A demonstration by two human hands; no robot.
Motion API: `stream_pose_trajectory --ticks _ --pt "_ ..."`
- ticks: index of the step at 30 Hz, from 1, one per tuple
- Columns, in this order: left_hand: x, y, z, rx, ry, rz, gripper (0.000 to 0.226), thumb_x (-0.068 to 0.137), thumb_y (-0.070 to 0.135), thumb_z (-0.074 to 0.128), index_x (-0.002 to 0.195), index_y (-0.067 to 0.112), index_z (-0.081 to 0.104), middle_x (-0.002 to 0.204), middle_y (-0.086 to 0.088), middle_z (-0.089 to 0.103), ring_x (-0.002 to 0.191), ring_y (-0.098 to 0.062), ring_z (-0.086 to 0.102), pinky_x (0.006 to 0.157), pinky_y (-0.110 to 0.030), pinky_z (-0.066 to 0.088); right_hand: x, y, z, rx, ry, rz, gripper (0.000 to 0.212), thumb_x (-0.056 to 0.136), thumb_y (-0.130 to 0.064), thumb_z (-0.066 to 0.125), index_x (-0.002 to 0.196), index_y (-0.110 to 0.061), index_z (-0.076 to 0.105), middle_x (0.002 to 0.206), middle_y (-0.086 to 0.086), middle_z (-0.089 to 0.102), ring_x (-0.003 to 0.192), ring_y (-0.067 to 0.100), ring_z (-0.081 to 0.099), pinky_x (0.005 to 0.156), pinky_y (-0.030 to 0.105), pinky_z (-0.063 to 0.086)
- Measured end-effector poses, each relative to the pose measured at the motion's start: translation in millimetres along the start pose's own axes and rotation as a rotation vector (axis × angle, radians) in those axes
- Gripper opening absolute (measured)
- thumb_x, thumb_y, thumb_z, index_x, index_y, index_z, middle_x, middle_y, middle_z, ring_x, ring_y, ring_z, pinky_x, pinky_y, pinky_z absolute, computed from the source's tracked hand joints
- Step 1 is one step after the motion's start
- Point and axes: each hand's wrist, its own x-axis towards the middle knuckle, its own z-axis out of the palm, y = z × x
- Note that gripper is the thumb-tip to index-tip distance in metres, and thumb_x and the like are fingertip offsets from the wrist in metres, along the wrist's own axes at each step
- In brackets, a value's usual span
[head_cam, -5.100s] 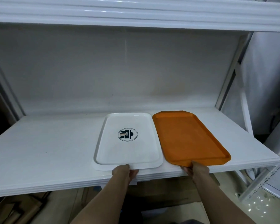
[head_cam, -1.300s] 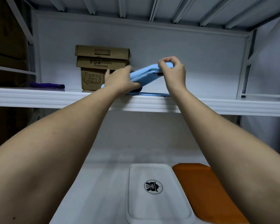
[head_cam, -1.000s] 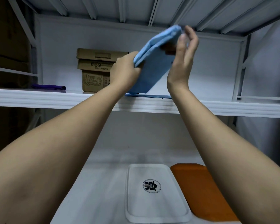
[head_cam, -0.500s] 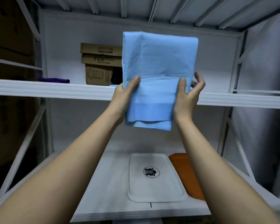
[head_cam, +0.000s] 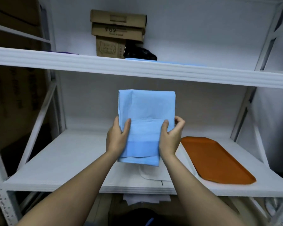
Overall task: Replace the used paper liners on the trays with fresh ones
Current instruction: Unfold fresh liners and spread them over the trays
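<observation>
I hold a folded light-blue paper liner [head_cam: 145, 115] upright in front of me, above the lower shelf. My left hand [head_cam: 117, 137] grips its left edge, thumb on the front. My right hand [head_cam: 171, 136] grips its right edge, thumb on the front and fingers curled behind. Below and behind the liner lies the white tray [head_cam: 151, 175], mostly hidden; only its near corner shows. The bare orange tray [head_cam: 216, 160] lies to its right on the same shelf. More blue liner sheets [head_cam: 167, 62] lie flat on the upper shelf.
The lower white shelf [head_cam: 64, 160] runs wide to the left of the trays. On the upper shelf [head_cam: 137, 67] stand stacked cardboard boxes [head_cam: 118, 33] and a black bag [head_cam: 139, 53]. White paper [head_cam: 145, 199] hangs under the lower shelf's front edge.
Both hands took the folded blue liner from the upper shelf, turned it upright and lowered it in front of the white tray. Five seconds ago they held the two trays' near edges.
</observation>
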Motion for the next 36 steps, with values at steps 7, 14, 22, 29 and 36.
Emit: stream_pose_trajectory --ticks 7,14,22,29,36 --pt "21.9 -75.7 -16.1 0.166 -0.073 -0.258 0.012 0.095 0.023 0.030 0.105 0.016 0.033 0.086 -0.001 0.055 0.078 -0.027 0.053 0.066 -0.035 0.038 -21.8 57.5 54.8 -0.090 -0.184 0.219 0.018 0.090 -0.018 0.049 0.107 -0.022 0.043 0.113 -0.006 0.054 0.080 0.012 0.056 0.061 0.028 0.041" --pt "49.7 -160.0 -25.7 0.187 -0.259 -0.612 0.019 0.097 0.019 0.032 0.110 0.008 0.025 0.087 0.001 0.045 0.083 -0.021 0.050 0.080 -0.034 0.040 -34.8 129.0 103.5 -0.160 -0.499 0.533 0.027 0.085 -0.005 0.050 0.110 -0.016 0.051 0.109 0.002 0.058 0.087 0.018 0.057 0.067 0.027 0.042" --pt "53.5 -242.7 -42.5 0.221 -0.355 -0.860 0.054 0.077 0.016 0.047 0.127 0.002 0.033 0.116 -0.015 0.049 0.100 -0.030 0.054 0.080 -0.037 0.047 -53.5 178.3 141.5 -0.444 -0.835 0.666 0.016 0.062 -0.024 0.058 0.073 -0.013 0.059 0.078 0.005 0.059 0.074 0.023 0.057 0.064 0.027 0.045" --pt "53.2 -288.3 -39.5 0.256 -0.249 -0.839 0.060 0.090 0.003 0.044 0.146 0.010 0.023 0.131 -0.020 0.049 0.113 -0.034 0.053 0.091 -0.038 0.044 -64.6 205.4 156.0 -0.867 -0.949 0.335 0.019 0.092 -0.028 0.046 0.094 -0.011 0.055 0.104 0.004 0.045 0.102 0.025 0.050 0.073 0.026 0.032" --pt "70.2 -294.7 -40.6 0.324 -0.259 -0.905 0.065 0.088 0.047 0.046 0.139 0.007 0.036 0.132 -0.018 0.049 0.112 -0.032 0.053 0.091 -0.034 0.044 -42.8 203.1 174.6 -0.248 -0.814 0.819 0.048 0.090 -0.006 0.049 0.137 -0.006 0.037 0.111 0.019 0.055 0.085 0.022 0.050 0.064 0.027 0.045"
